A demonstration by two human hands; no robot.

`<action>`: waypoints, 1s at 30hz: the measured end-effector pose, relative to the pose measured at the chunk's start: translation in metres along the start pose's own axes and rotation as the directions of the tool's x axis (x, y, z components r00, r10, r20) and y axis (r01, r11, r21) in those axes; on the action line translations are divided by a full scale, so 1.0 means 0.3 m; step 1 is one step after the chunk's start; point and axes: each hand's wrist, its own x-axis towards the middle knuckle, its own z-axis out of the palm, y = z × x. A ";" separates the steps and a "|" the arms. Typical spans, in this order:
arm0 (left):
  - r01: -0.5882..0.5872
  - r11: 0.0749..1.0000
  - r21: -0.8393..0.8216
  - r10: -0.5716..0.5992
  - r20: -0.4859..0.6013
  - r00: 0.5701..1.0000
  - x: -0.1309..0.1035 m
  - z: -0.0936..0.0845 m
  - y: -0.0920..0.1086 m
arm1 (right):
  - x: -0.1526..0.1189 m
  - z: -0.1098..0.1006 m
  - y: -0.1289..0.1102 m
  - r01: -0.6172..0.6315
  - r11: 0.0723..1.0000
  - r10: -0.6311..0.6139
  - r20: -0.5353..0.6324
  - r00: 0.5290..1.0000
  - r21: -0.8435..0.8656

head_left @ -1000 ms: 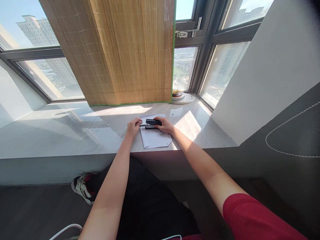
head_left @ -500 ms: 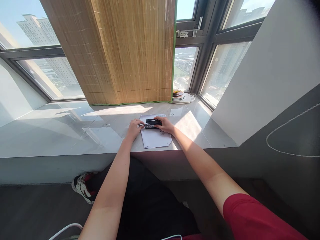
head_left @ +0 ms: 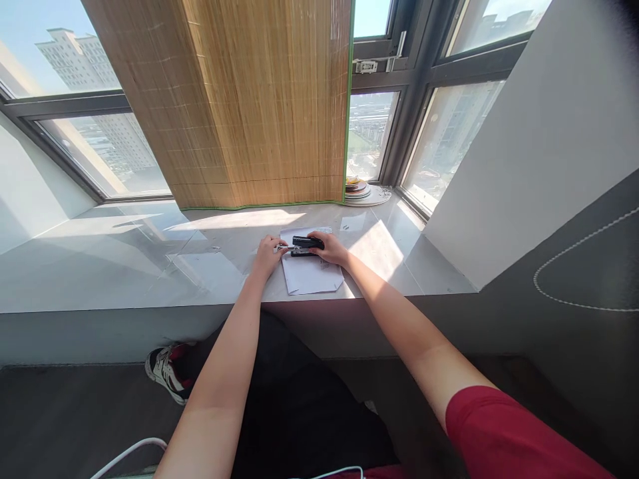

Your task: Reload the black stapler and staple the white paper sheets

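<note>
A black stapler (head_left: pixel 305 243) is held over white paper sheets (head_left: pixel 312 276) on the pale windowsill, its upper arm raised apart from its base. My right hand (head_left: pixel 327 247) grips the stapler's right end. At its left end, my left hand (head_left: pixel 271 253) pinches a thin metallic part that juts out of the stapler. Whether that part is joined to the stapler is too small to tell.
Stacked plates (head_left: pixel 360 193) stand at the back by the window corner. A bamboo blind (head_left: pixel 259 106) hangs behind the sill (head_left: pixel 124 266). A small clear piece (head_left: pixel 215 249) lies left of my hands. A beaded cord (head_left: pixel 549 299) hangs at the right.
</note>
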 end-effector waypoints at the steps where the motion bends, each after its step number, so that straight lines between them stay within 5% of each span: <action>1: 0.005 1.000 -0.003 -0.005 0.001 1.000 0.000 0.000 0.001 | 0.000 0.000 0.000 0.001 1.000 -0.001 0.002 1.000 0.000; 20: 0.105 0.992 -0.063 -0.102 0.050 0.994 0.002 0.002 0.005 | 0.001 0.003 0.008 0.021 1.000 -0.021 -0.008 1.000 -0.010; 30: 0.178 0.980 -0.091 -0.176 0.034 0.984 -0.006 -0.052 -0.005 | 0.005 -0.001 0.006 -0.024 1.000 0.024 -0.035 0.999 -0.001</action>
